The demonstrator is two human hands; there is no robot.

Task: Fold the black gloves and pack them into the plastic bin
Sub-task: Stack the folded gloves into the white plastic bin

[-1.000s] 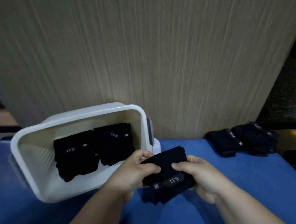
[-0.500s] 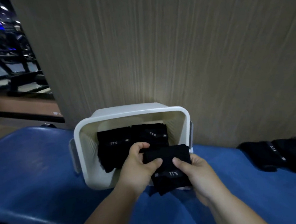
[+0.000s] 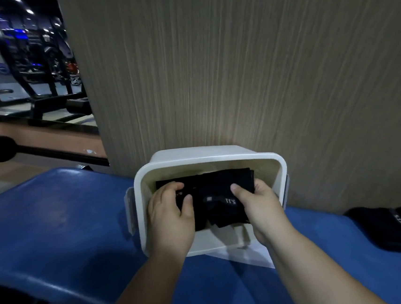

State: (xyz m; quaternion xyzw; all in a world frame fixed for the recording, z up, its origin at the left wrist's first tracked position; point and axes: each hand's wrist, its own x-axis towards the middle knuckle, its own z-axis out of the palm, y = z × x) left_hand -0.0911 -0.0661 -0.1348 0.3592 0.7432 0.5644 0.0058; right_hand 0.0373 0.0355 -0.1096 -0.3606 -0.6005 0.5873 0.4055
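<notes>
A white plastic bin (image 3: pixel 277 169) lies tilted on the blue padded bench, its mouth facing me. Both my hands are inside it with a folded black glove (image 3: pixel 220 205) that bears white lettering. My left hand (image 3: pixel 170 214) grips its left edge, fingers curled over the top. My right hand (image 3: pixel 260 203) grips the right edge, thumb on top. Behind it, other folded black gloves (image 3: pixel 226 176) lie against the bin's back wall, partly hidden by my hands.
More loose black gloves (image 3: pixel 392 226) lie on the blue bench (image 3: pixel 55 227) at the right edge. A wood-grain panel (image 3: pixel 236 75) stands right behind the bin. Dark gym equipment (image 3: pixel 15 71) fills the far left beyond the bench.
Both hands have carried the folded glove from in front of the bin forward into its mouth. My view has swung left, so the bin sits at the centre.
</notes>
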